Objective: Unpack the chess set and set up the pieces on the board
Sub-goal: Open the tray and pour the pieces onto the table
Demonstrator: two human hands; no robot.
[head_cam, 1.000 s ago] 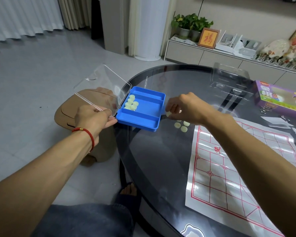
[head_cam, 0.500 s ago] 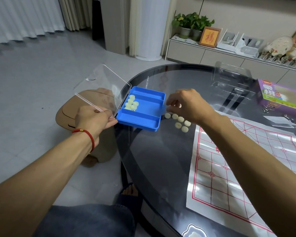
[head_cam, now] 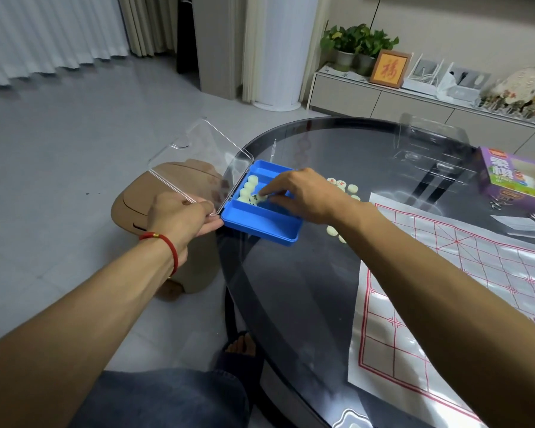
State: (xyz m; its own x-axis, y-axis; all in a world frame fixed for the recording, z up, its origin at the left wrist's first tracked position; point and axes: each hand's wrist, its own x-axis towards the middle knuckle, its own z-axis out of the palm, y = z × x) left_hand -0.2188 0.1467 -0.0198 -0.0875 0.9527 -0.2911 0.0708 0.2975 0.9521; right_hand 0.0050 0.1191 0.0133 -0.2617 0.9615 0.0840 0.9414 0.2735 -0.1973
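Blue case [head_cam: 261, 222] sits at the table's left edge, near corner overhanging the rim, clear lid [head_cam: 198, 163] swung open out over the floor. Pale pieces [head_cam: 248, 188] stacked in its far-left slot; count unclear, R fingers cover some. Right hand [head_cam: 303, 196] reaches in, fingertips pinching one piece [head_cam: 258, 198], marking too small to read. Left hand [head_cam: 179, 216] grips the case's left corner at the lid hinge. More loose pieces [head_cam: 342, 184] on glass table [head_cam: 291, 291] just beyond case, partly hidden behind R wrist. Board sheet [head_cam: 464, 291] to the right, cut off by frame. Bare glass betw. case & sheet.
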